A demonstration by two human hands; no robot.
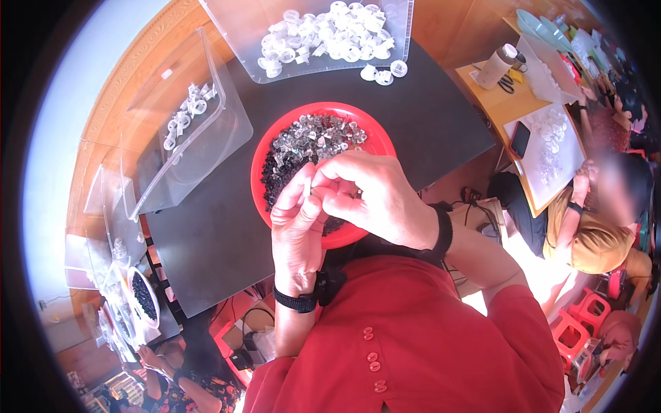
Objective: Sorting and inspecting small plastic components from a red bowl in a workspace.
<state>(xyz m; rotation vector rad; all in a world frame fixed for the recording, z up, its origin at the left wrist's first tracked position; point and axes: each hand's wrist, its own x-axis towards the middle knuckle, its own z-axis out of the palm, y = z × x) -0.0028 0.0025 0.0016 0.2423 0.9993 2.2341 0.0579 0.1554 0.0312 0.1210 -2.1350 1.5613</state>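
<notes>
Both my hands meet over a round red tray (383, 131) on a dark table. My left hand (297, 224) is closed, its thumb and fingers pinching a small pale piece (308, 187) whose kind I cannot make out. Against it, the fingertips of my right hand (375, 196) are pressed together in a pinch; what they hold, if anything, is hidden. In the tray lie clear and silvery small parts (323, 134) beside a heap of small black parts (279, 168). My wrists and fingers cover the tray's near part.
A clear plastic bin (313, 72) of white round parts (330, 34) stands at the far side, a few beside it. Another clear bin (231, 131) leans at the left. People work at a wooden table (537, 196) on the right; another person's hands (155, 361) show lower left.
</notes>
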